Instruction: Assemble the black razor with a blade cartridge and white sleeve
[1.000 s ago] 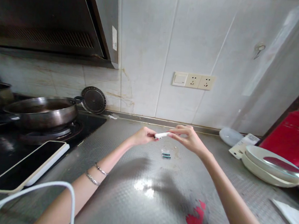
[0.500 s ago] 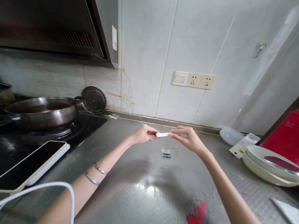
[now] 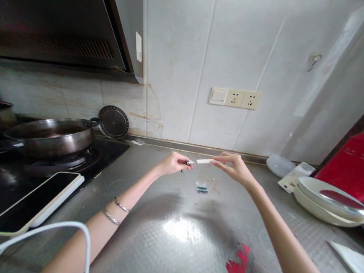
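Note:
Over the steel counter [image 3: 147, 232], my left hand [image 3: 172, 163] pinches a small black-and-silver piece [image 3: 191, 162] between thumb and fingers. My right hand [image 3: 230, 165] grips the right end of a slim white tube [image 3: 203, 161], held nearly level. A narrow gap separates the tube's free end from the dark piece. Fingers hide part of both, and their exact kind is too small to tell. Just below the hands lies a small clear pack [image 3: 202, 187] with dark teal strips in it. Two silver bracelets [image 3: 111, 216] circle my left wrist.
At left, a steel pan [image 3: 53, 135] sits on the black stove [image 3: 7, 175]; a phone [image 3: 32, 203] lies at its edge near a white cable [image 3: 47, 224]. Stacked dishes [image 3: 319, 210] and a red object [image 3: 354, 157] stand right. A torn red patch [image 3: 237, 266] is nearer me.
The white tube has moved right, away from the piece in my left hand, so a gap now shows between them. My left hand has hardly moved.

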### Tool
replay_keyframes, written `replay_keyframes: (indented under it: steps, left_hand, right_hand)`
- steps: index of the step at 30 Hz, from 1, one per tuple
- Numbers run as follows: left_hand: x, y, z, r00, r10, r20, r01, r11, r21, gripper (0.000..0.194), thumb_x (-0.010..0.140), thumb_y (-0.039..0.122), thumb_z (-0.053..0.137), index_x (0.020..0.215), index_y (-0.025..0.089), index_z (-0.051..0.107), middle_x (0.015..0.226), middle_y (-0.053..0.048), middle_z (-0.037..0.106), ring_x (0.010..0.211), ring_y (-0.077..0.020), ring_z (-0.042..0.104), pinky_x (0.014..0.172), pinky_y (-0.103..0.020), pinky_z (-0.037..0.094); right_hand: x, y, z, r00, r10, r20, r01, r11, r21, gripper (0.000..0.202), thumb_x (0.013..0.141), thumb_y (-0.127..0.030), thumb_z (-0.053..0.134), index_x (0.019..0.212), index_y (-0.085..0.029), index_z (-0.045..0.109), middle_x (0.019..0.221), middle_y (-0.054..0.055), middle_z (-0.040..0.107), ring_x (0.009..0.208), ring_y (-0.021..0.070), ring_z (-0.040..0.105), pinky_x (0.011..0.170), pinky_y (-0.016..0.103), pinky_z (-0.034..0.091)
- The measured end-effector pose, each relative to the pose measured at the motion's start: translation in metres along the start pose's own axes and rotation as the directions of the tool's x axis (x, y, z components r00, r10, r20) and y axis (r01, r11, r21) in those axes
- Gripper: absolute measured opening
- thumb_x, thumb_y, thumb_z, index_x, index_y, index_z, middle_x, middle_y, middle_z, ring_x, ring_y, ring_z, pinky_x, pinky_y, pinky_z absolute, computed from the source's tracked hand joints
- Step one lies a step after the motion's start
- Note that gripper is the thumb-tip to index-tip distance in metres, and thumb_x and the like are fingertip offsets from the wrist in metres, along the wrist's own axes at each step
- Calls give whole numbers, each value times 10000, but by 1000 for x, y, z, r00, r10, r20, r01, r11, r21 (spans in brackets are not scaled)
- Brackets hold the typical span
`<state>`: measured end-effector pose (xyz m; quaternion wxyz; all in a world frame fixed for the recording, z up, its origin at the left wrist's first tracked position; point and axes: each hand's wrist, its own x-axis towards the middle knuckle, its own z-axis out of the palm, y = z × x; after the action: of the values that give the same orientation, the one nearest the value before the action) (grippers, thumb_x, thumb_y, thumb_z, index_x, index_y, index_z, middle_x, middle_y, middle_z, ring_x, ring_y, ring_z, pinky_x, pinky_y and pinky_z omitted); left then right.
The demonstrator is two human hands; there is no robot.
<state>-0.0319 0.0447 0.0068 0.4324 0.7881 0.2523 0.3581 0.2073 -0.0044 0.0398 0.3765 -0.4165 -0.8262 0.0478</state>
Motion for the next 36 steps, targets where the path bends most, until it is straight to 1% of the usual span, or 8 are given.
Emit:
replay_keyframes:
  steps: [7, 13, 16, 19, 23, 29, 33, 36]
  left_hand:
    - [0, 2, 1, 1000, 9, 11, -9, 1000, -5, 166, 665, 204, 646, 783, 95, 688, 737, -52, 676, 661, -111, 587, 643, -217, 453]
    - [0, 6, -1, 1000, 23, 16, -22, 999, -45, 156, 675, 228, 653, 742, 88, 663, 772, -78, 678, 727, -137, 607, 695, -243, 461]
    - [0, 3, 1, 1000, 7, 17, -5, 992, -124, 168, 680, 241, 654, 738, 86, 624, 737, -83, 672, 720, -148, 622, 711, -267, 470]
    - [0, 0, 3, 1000, -24, -14, 20, 977, -214, 209, 697, 271, 642, 777, 88, 578, 695, -73, 653, 638, -146, 625, 655, -282, 488]
    - [2, -3, 7, 996, -43, -83, 24, 973, -228, 244, 726, 318, 601, 811, 99, 534, 706, -66, 644, 457, -93, 559, 485, -228, 454]
    - [3, -10, 15, 957, -72, -283, -3, 967, -256, 257, 743, 358, 559, 858, 131, 519, 559, 28, 562, 315, -33, 371, 323, -163, 264]
    - [3, -14, 22, 908, -122, -401, 33, 974, -223, 277, 715, 373, 592, 864, 141, 567, 436, 96, 372, 320, -27, 287, 329, -160, 207]
    - [3, -16, 26, 896, -137, -423, 37, 971, -235, 321, 741, 411, 551, 908, 140, 587, 461, 91, 339, 343, -30, 277, 344, -165, 194]
  right_hand:
    - [2, -10, 1, 999, -41, 35, 41, 999, -1, 358, 808, -484, 504, 911, -211, 712, 782, 53, 665, 694, 159, 588, 716, 282, 422]
    - [-4, 16, -5, 997, 70, -23, -70, 997, -14, 385, 788, -506, 512, 869, -191, 719, 781, 64, 670, 711, 182, 601, 689, 288, 441]
    - [-3, 19, -8, 994, 98, -51, -95, 994, 60, 387, 781, -505, 519, 868, -181, 714, 870, 80, 681, 790, 207, 606, 721, 300, 448]
    - [0, 14, -5, 991, 117, -61, -108, 986, 128, 402, 780, -506, 515, 899, -172, 703, 925, 85, 680, 848, 230, 595, 744, 317, 456]
    - [4, 7, 5, 983, 181, -22, -172, 961, 216, 430, 791, -495, 493, 1003, -164, 665, 755, 42, 633, 690, 171, 558, 599, 274, 479]
    - [6, -11, 24, 950, 314, 0, -277, 839, 468, 458, 795, -468, 480, 1142, -180, 562, 564, -49, 365, 462, 74, 361, 348, 177, 380]
    - [5, -24, 37, 923, 382, 52, -326, 700, 635, 507, 777, -428, 510, 1244, -238, 462, 589, -66, 347, 429, 46, 290, 309, 133, 267]
    - [6, -30, 46, 895, 441, 61, -344, 596, 725, 529, 760, -406, 525, 1264, -265, 442, 602, -66, 356, 419, 39, 270, 307, 123, 210]
